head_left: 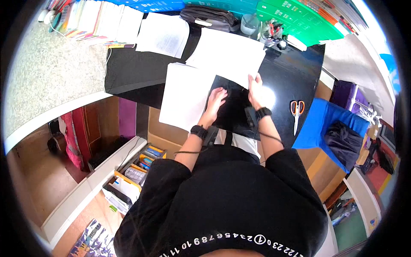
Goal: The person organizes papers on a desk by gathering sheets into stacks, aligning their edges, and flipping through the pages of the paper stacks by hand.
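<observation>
My right hand [255, 93] pinches the lower right corner of a white paper stack [229, 55] lying on the glossy black desk [291, 73]. My left hand [215, 104] is beside the right edge of another white paper stack [185, 96], its fingers apart and stretched to the right. Nothing shows in the left hand. The upper stack slightly overlaps the lower left one at a corner. Behind them lies a printed sheet pile [165, 35]. Scissors [296, 113] with orange and black handles rest at the desk's right side.
Along the back stand a dark pouch [209, 18], a translucent cup [249, 24], a pen holder [273, 33] and a green file box [295, 17]. A row of papers and books [102, 21] is at the left. A blue cloth-covered seat [314, 122] is at the right.
</observation>
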`<state>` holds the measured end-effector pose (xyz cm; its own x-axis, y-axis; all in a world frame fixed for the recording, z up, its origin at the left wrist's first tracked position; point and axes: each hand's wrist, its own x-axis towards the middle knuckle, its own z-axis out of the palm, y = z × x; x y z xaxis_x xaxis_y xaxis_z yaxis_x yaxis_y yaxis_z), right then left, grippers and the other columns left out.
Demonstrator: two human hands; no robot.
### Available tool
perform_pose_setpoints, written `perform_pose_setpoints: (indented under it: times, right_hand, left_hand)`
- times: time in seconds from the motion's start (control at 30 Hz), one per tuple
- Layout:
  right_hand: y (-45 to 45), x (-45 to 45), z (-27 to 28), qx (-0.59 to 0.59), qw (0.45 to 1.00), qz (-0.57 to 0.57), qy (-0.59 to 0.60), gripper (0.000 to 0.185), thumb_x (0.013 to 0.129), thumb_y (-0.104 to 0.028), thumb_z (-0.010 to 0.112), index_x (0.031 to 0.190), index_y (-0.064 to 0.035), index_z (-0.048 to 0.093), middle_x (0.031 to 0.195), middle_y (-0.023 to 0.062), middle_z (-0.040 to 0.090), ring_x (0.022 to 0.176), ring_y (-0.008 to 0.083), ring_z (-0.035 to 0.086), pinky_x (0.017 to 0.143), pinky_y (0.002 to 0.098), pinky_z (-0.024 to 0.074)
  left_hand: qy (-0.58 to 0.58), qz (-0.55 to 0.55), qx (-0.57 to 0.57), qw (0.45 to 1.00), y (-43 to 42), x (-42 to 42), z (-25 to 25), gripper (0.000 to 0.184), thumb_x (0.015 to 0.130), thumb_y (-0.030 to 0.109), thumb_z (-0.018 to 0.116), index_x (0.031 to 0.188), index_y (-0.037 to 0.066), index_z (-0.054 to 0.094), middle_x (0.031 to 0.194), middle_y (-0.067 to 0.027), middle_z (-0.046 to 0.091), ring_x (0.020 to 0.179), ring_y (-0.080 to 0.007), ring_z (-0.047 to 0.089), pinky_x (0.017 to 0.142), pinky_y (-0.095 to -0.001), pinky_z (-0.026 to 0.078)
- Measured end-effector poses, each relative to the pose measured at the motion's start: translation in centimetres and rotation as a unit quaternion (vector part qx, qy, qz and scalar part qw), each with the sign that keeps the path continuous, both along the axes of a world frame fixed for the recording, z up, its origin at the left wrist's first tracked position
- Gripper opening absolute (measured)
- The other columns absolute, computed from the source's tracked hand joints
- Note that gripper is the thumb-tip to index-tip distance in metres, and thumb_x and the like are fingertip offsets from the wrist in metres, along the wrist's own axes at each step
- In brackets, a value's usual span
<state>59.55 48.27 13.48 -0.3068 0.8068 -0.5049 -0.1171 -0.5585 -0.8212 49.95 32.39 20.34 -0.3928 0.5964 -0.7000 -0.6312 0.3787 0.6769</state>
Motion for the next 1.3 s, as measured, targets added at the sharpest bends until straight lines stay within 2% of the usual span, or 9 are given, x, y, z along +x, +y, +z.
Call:
perform_pose_setpoints:
  times: [0.13, 0.3, 0.43, 0.57, 0.67, 0.73, 1.0, 1.2, 1.3]
  right_hand:
    - [-3.3, 6.0, 3.9, 0.034, 0.999, -0.025, -0.033, 0.03, 0.09, -0.004, 0.051, 0.119, 0.0022, 0.048, 0.116, 0.0095, 0.054, 0.107, 0.0162, 0.05, 0.091, 0.0287, 0.0397]
    - [-8.5, 16.0, 4.5, -0.108, 0.983, 0.092, -0.114, 0.027, 0.087, -0.011, 0.06, 0.11, -0.0016, 0.051, 0.105, 0.0049, 0.057, 0.093, 0.011, 0.053, 0.081, 0.0265, 0.0438]
    - [-9.8, 20.0, 6.3, -0.154, 0.977, 0.072, -0.127, 0.044, 0.083, -0.013, 0.065, 0.123, -0.0038, 0.048, 0.11, 0.0079, 0.057, 0.099, 0.0137, 0.054, 0.085, 0.0281, 0.0437]
    - [-7.4, 23.8, 3.7, -0.052, 0.969, -0.018, -0.24, 0.089, 0.079, -0.018, 0.069, 0.144, -0.0052, 0.01, 0.139, 0.0167, 0.035, 0.126, 0.028, 0.038, 0.105, 0.0393, 0.0326]
    - [-4.9, 23.6, 4.4, 0.02, 0.991, 0.084, -0.099, 0.076, 0.075, -0.014, 0.068, 0.139, 0.0, 0.028, 0.135, 0.0159, 0.042, 0.124, 0.0243, 0.041, 0.103, 0.0352, 0.0341]
    - [-3.6, 23.1, 6.4, -0.094, 0.986, 0.139, 0.001, 0.058, 0.074, -0.014, 0.068, 0.125, 0.0034, 0.047, 0.117, 0.0085, 0.058, 0.108, 0.0179, 0.055, 0.092, 0.0309, 0.0428]
    - [-4.0, 16.4, 11.8, 0.021, 0.988, 0.153, 0.005, 0.052, 0.073, -0.012, 0.071, 0.12, 0.0034, 0.054, 0.113, 0.0087, 0.061, 0.103, 0.0181, 0.057, 0.091, 0.0303, 0.0417]
    - [-3.1, 20.1, 10.4, 0.076, 0.979, 0.189, -0.019, 0.05, 0.072, -0.015, 0.073, 0.116, 0.0022, 0.057, 0.112, 0.0094, 0.062, 0.103, 0.0194, 0.057, 0.093, 0.032, 0.0415]
    - [-3.3, 21.7, 8.5, 0.084, 0.966, 0.233, -0.072, 0.049, 0.07, -0.008, 0.074, 0.115, 0.0015, 0.058, 0.112, 0.008, 0.062, 0.102, 0.0176, 0.057, 0.092, 0.0318, 0.0422]
  left_hand:
    - [-0.129, 0.1, 0.139, 0.977, 3.7, 1.5, 0.5, 0.059, 0.092, 0.04, 0.053, 0.133, 0.004, 0.032, 0.133, -0.014, 0.043, 0.124, -0.0264, 0.042, 0.102, -0.0426, 0.035]
    - [-0.043, 0.148, 0.069, 0.986, 5.1, 4.3, -1.4, 0.023, 0.083, 0.007, 0.058, 0.106, 0.003, 0.055, 0.087, -0.0005, 0.059, 0.073, -0.011, 0.06, 0.06, -0.0235, 0.049]
    - [0.071, 0.045, 0.108, 0.991, 3.2, 6.3, -2.1, 0.015, 0.084, 0.006, 0.056, 0.099, 0.003, 0.056, 0.085, 0.0011, 0.057, 0.076, -0.008, 0.056, 0.064, -0.0234, 0.047]
    - [0.105, -0.081, 0.15, 0.98, 1.3, 5.4, 1.2, 0.015, 0.086, 0.006, 0.056, 0.1, -0.001, 0.059, 0.09, -0.0008, 0.06, 0.082, -0.0086, 0.057, 0.071, -0.0233, 0.048]
    - [0.121, -0.195, 0.196, 0.954, 0.2, 3.9, 4.2, 0.022, 0.086, 0.008, 0.058, 0.105, -0.003, 0.059, 0.095, -0.003, 0.063, 0.086, -0.0093, 0.058, 0.074, -0.0236, 0.048]
    - [0.061, -0.185, 0.131, 0.972, 0.2, 3.8, 5.8, 0.024, 0.084, 0.005, 0.057, 0.106, -0.005, 0.059, 0.097, -0.0066, 0.064, 0.087, -0.0118, 0.061, 0.075, -0.0249, 0.049]
    - [0.04, -0.039, 0.13, 0.99, 0.7, 6.9, 6.1, 0.032, 0.074, 0.003, 0.064, 0.104, -0.006, 0.059, 0.094, -0.009, 0.064, 0.085, -0.0169, 0.061, 0.075, -0.0283, 0.048]
    - [0.088, -0.132, 0.186, 0.97, -0.1, 4.0, 7.5, 0.04, 0.077, 0.008, 0.067, 0.114, -0.004, 0.056, 0.11, -0.0106, 0.061, 0.096, -0.0149, 0.057, 0.084, -0.0272, 0.045]
    - [0.095, -0.203, 0.147, 0.963, -1.9, 2.3, 3.7, 0.032, 0.078, 0.006, 0.066, 0.108, -0.002, 0.056, 0.101, -0.0032, 0.058, 0.098, -0.014, 0.054, 0.089, -0.0275, 0.042]
